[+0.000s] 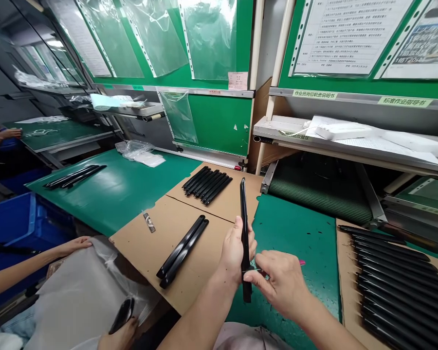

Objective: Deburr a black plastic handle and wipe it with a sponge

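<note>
2 strips [182, 253] on cardboard [149, 253] left of hands | stacked strips [397, 277] right | bundle [207, 184] behind

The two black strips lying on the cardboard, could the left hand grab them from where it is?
Probably yes: the two black strips lie just beside the left hand with nothing between, though it already holds a black strip upright.

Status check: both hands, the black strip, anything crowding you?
Left hand grips black strip upright. Right hand pinches a small pink-handled tool at its lower end. Co-worker's hand on a plastic bag, left, apart.
</note>
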Tool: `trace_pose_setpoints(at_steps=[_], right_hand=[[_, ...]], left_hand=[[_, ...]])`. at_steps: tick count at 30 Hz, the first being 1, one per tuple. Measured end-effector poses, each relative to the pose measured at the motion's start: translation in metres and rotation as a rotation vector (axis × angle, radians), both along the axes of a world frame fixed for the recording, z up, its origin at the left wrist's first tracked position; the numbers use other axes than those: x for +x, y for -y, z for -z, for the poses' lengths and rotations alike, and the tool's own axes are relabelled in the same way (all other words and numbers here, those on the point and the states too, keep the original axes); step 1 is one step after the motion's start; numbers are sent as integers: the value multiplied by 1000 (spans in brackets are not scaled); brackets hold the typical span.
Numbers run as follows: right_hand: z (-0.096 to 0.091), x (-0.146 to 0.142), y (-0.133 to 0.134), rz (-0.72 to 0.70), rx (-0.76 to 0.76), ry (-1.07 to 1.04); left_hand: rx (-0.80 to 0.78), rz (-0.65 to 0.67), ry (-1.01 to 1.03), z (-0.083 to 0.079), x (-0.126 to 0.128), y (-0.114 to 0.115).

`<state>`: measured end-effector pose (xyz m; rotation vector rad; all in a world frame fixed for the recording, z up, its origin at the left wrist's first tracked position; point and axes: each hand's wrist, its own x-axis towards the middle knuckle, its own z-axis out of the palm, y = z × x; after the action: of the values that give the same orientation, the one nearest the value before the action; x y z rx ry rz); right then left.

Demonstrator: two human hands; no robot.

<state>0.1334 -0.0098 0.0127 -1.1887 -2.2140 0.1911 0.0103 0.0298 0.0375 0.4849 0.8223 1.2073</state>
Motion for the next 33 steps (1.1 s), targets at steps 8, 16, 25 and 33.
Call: trace_pose_setpoints(at_steps=[8, 16, 25, 33], right_hand=[[-10, 15, -7, 163, -260, -353], [9, 10, 22, 94, -18, -490], [-26, 24, -37, 218, 197, -553], [-60, 68, -97, 422, 206, -667]], left_hand=[[13, 0, -5, -4, 0, 0], [-26, 4, -6, -3, 3, -4], [-10, 176, -82, -7, 12, 15], [69, 392, -174, 12, 11, 25]])
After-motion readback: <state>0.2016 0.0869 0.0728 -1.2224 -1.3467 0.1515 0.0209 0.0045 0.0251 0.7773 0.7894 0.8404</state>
